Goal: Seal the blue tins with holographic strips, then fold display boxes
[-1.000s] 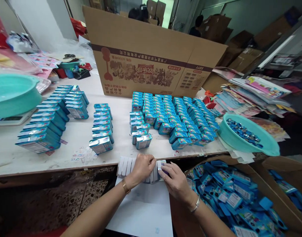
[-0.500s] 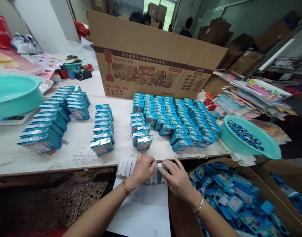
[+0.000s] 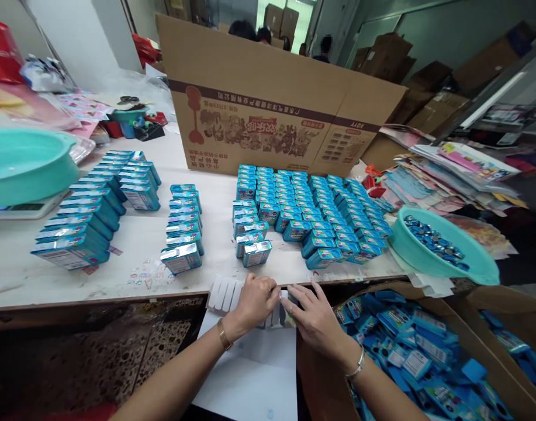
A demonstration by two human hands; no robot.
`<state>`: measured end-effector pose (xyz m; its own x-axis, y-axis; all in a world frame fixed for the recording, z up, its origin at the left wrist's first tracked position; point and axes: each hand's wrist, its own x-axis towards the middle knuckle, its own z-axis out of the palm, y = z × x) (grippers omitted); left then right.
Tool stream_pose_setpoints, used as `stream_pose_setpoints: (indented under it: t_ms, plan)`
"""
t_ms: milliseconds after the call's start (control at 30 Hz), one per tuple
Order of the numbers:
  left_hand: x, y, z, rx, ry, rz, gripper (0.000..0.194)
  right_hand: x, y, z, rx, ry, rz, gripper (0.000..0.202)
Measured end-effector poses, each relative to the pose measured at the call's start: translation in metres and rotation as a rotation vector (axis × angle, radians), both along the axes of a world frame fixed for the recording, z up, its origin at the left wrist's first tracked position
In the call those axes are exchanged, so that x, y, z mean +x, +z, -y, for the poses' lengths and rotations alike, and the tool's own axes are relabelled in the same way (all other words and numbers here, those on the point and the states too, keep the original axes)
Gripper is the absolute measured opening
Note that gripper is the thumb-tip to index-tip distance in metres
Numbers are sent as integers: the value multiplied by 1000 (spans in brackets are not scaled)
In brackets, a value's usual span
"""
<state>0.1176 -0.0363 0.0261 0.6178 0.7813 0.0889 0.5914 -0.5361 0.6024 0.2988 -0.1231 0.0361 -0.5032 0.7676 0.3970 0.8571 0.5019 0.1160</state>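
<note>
Just past the table's front edge, a row of narrow white packs (image 3: 224, 294) stands in a shallow open box, with a white flap (image 3: 254, 374) reaching toward me. My left hand (image 3: 255, 299) is closed over the middle of this row, fingertips pinched together. What they pinch is too small to make out. At the row's right end, my right hand (image 3: 315, 318) rests with its fingers stretched and apart, thumb and index touching the end packs. Close behind on the table stands a short column of blue boxes (image 3: 256, 254).
More blue boxes stand in rows in a large block (image 3: 322, 257) and two left groups. A brown carton (image 3: 250, 76) rises behind them. A teal basin (image 3: 403, 248) holds shiny blue pieces; another teal basin (image 3: 31, 175) is left. An open carton (image 3: 460, 327) of blue packs sits lower right.
Both hands stay over the row of white packs, with only slight finger movement. The white flap has shifted a little to the left at its right edge.
</note>
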Motion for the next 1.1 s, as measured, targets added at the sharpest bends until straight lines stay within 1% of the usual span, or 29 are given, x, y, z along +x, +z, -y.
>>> stream_pose_setpoints:
  t_ms: [200,333,433,700,767,833,900,967,1000,1033,1067,1100]
  plan:
    - [0,2,-2,-34,50,-24,29,0,-4,8,19,36,-3,36]
    - [0,1,-4,-43,54,-34,28,-2,-4,13,10,50,-31,40]
    - [-1,-1,-6,-45,59,-44,28,-3,2,15,17,63,-53,36]
    - [-4,-8,-13,-44,112,-76,32,-10,25,27,31,78,-104,29]
    - [-4,-13,-15,-46,117,-70,30,-11,34,31,46,92,-123,27]
    - [-4,-21,-15,-46,124,-59,29,-11,47,33,13,91,-179,27]
    - [-3,-30,-14,-46,129,-44,30,-12,65,30,-84,46,-311,24]
    - [-4,-36,-10,-37,138,-26,26,-13,86,21,-237,-54,-516,19]
    - [-5,-37,-7,-34,155,17,24,-14,97,14,-320,-115,-636,19]
    - [-6,-35,-5,-43,175,99,25,-15,107,5,-405,-175,-755,22]
    - [-9,-30,-2,-73,193,221,31,-18,116,-5,-490,-229,-860,27]
    - [-12,-22,0,-130,204,374,36,-21,125,-16,-559,-269,-947,32]
